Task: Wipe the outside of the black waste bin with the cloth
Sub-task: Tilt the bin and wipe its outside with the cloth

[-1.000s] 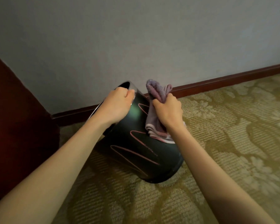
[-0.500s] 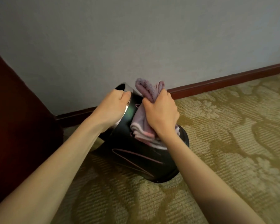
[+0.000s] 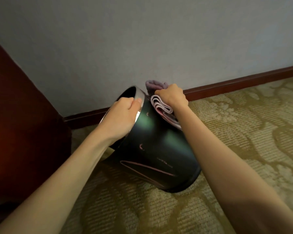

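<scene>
From the head camera we see a black waste bin [image 3: 159, 149] tipped over to the left on the carpet [image 3: 243, 132]. Its round bottom edge rests on the carpet, and its open top points up and away, toward the wall [image 3: 142, 39]. The bin is shiny, with thin pink lines on its side and a silver band around its rim.

Our left hand [image 3: 122, 119] is closed around that rim. The thumb lies on the silver band and the other fingers curl over the edge, so we cannot see their tips.

Our right hand [image 3: 172, 97] is shut tight on a folded cloth [image 3: 161, 107]. The cloth is purple and pink, and we can see its folded layers. It is pressed against the upper right side of the bin, just below the rim. A soft bunch of it sticks up above the hand.

A dark red baseboard [image 3: 235, 85] runs along the bottom of the wall behind the bin. A dark red piece of wooden furniture [image 3: 15, 124] stands on the left, near the bin.
</scene>
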The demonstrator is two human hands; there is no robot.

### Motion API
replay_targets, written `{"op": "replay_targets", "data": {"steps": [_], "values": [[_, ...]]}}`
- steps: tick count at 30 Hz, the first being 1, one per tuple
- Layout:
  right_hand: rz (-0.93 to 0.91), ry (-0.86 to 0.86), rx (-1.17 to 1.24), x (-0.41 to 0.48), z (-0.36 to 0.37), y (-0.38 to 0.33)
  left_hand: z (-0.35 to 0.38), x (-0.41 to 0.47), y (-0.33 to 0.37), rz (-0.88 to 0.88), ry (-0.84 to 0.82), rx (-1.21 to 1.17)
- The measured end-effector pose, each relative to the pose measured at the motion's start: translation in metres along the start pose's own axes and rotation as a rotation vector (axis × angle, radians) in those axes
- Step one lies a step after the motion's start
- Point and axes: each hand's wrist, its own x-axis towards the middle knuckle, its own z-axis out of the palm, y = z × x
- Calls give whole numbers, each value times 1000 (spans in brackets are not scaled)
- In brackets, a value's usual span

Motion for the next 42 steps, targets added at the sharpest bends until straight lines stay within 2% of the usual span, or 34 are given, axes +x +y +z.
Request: {"op": "replay_targets", "data": {"steps": [4, 10, 14, 21, 25, 30, 34, 42], "values": [[-24, 151, 72, -26, -6, 7, 10, 5, 6, -7, 28, 8], [-191, 511, 325, -99, 9, 13, 17, 28, 14, -76, -5, -11], [-234, 573, 315, -118, 22, 14, 17, 32, 15, -54, -9, -18], [-217, 456, 288, -98, 11, 1, 11, 29, 9, -78, -75, -171], [-107, 273, 267, -65, -3, -10, 12, 17, 6, -58, -27, -148], [-65, 16, 174, -10, -6, -19, 12, 4, 7, -59, -60, -184], [-48, -114, 183, 13, -3, -20, 12, 2, 7, -37, -54, -178], [-124, 44, 180, -6, -1, -9, 15, 8, 3, -57, -20, -171]]}}
